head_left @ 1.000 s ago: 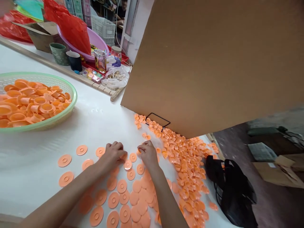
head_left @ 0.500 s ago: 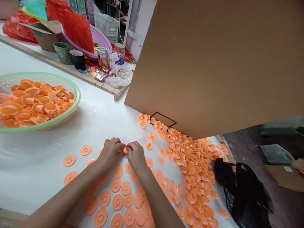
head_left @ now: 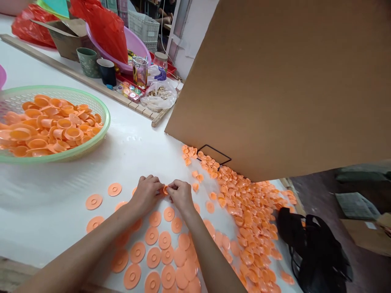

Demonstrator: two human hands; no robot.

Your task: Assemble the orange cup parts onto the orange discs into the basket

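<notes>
Between my two hands, above the white tabletop (head_left: 134, 162), is a small orange plastic cup-shaped piece (head_left: 165, 189). My left hand (head_left: 147, 193) has its fingers closed on the piece's left side. From the right, my right hand (head_left: 181, 194) pinches its edge between thumb and fingertips. Flat orange discs (head_left: 153, 257) with a raised ring in the middle lie below and around my forearms. To the right spreads a large heap of small orange cup pieces (head_left: 244, 211). A green mesh basket (head_left: 105, 122) on the left holds many orange cup-shaped pieces with rims.
A big cardboard sheet (head_left: 275, 81) rises over the heap, with a black wire frame (head_left: 215, 154) at its foot. A black bag (head_left: 314, 248) sits at the right edge. Behind a wooden strip (head_left: 91, 87) stand cups, a glass (head_left: 140, 72) and a purple basin (head_left: 137, 42).
The view has shifted slightly, so the basket and back items sit further right. My right hand has turned a little on the orange piece, whose open rim now shows.
</notes>
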